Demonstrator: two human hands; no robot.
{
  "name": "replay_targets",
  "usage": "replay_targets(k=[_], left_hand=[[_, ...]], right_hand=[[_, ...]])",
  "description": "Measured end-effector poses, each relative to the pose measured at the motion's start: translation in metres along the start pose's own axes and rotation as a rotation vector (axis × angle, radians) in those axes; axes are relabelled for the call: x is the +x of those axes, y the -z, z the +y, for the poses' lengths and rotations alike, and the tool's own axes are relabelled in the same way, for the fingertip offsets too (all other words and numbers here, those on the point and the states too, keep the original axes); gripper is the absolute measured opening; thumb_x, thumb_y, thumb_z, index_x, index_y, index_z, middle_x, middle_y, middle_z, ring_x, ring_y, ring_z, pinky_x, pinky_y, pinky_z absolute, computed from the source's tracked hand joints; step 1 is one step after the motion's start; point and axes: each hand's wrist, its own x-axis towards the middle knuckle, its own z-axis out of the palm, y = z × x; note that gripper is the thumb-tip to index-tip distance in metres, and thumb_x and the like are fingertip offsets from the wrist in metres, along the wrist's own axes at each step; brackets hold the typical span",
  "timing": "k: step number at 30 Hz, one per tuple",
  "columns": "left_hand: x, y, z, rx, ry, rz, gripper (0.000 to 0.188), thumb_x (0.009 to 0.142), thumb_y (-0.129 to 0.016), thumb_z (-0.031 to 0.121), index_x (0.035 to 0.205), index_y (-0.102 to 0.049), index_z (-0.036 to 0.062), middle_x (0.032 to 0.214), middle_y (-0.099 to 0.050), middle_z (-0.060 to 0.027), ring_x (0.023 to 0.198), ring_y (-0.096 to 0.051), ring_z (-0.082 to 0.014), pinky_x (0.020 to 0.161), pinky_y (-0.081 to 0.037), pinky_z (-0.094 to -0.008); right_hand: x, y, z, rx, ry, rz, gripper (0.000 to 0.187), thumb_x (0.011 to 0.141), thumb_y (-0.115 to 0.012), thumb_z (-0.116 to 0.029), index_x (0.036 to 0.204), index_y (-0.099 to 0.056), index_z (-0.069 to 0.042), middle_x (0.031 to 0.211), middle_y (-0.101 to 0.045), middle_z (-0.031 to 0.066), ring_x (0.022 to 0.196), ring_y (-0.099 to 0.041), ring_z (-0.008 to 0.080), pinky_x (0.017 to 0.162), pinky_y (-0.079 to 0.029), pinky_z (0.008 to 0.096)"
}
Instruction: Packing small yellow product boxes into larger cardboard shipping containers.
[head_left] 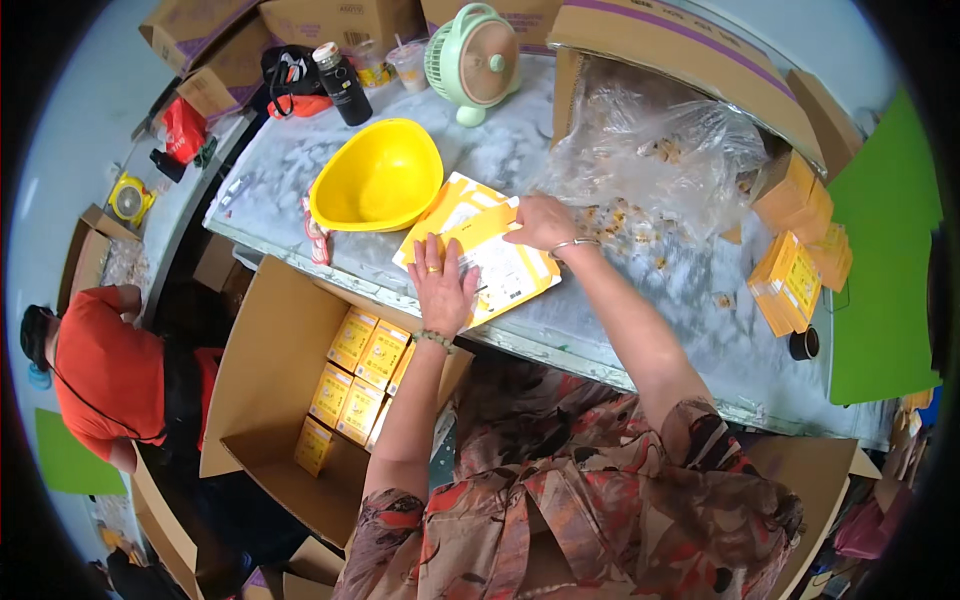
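Observation:
A flat yellow-and-white printed carton sheet [500, 265] lies on the table in front of me, with what looks like more card beneath it. My left hand [443, 287] rests on its left part, palm down, fingers spread. At the upper right edge of the card, my right hand [541, 224] is closed, fingers and thumb pinching the border; the thumb's underside is hidden. Just behind the card, partly over its corner, stands a yellow plastic basin [395, 180], its inside appearing bare. A large open cardboard box [255, 350] below the table edge holds several small yellow boxes [360, 408].
Small wrapped packets [635, 235] spill from a clear plastic bag [660, 140] at right. Stacked yellow cartons [788, 285] stand farther right beside a tape roll [804, 344]. A green fan [475, 65] and black bottle [345, 90] stand behind. A person in orange [108, 365] works at left.

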Motion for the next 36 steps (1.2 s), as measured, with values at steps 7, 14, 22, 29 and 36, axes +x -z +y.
replay_targets(k=[7,14,22,29,36], left_hand=[[-0.008,0.011,0.008,-0.599,0.122,0.082,0.042,0.078,-0.05,0.019,0.114,-0.038,0.0001,0.127,-0.019,-0.0217,0.117,-0.02,-0.0372,0.093,-0.023,-0.0405],[-0.026,0.093,0.085,-0.08,-0.176,-0.127,0.034,0.072,-0.057,0.017,0.102,-0.048,0.0041,0.1,-0.047,-0.0173,0.095,-0.046,-0.0305,0.069,-0.043,-0.0319],[-0.099,0.092,0.129,-0.439,-0.183,-0.442,0.034,0.069,-0.061,0.02,0.096,-0.051,0.0015,0.075,-0.052,-0.0144,0.068,-0.053,-0.0291,0.061,-0.044,-0.0332],[-0.102,0.114,0.145,-0.401,-0.543,-0.718,0.042,0.07,-0.06,0.029,0.098,-0.048,0.0001,0.072,-0.053,-0.0138,0.061,-0.054,-0.0294,0.054,-0.044,-0.0341],[-0.084,0.117,0.132,-1.118,0.326,-0.617,0.025,0.079,-0.052,0.012,0.098,-0.048,-0.004,0.088,-0.057,-0.006,0.078,-0.053,-0.0105,0.067,-0.045,-0.0237]], right_hand=[[-0.059,-0.01,0.01,0.529,0.013,0.242,0.022,0.061,-0.064,-0.012,0.078,-0.053,-0.003,0.078,-0.056,0.0084,0.068,-0.055,0.0184,0.06,-0.044,0.0288],[-0.169,0.007,0.033,1.441,-0.185,0.156,0.024,0.067,-0.058,0.005,0.082,-0.042,-0.005,0.073,-0.052,0.0032,0.071,-0.053,0.0113,0.063,-0.043,0.0209],[-0.296,-0.021,0.049,1.617,-0.236,-0.321,0.021,0.079,-0.052,-0.014,0.096,-0.049,-0.001,0.085,-0.055,0.0011,0.08,-0.049,0.0059,0.069,-0.041,0.0204],[-0.306,0.001,0.043,1.581,0.034,-0.549,0.025,0.082,-0.047,-0.015,0.101,-0.051,0.001,0.092,-0.053,-0.0012,0.082,-0.045,0.0046,0.071,-0.037,0.0188],[-0.267,0.012,0.055,0.821,0.004,0.797,0.047,0.077,-0.05,-0.01,0.118,-0.031,0.002,0.113,-0.041,0.0137,0.102,-0.041,0.0212,0.087,-0.031,0.0301]])
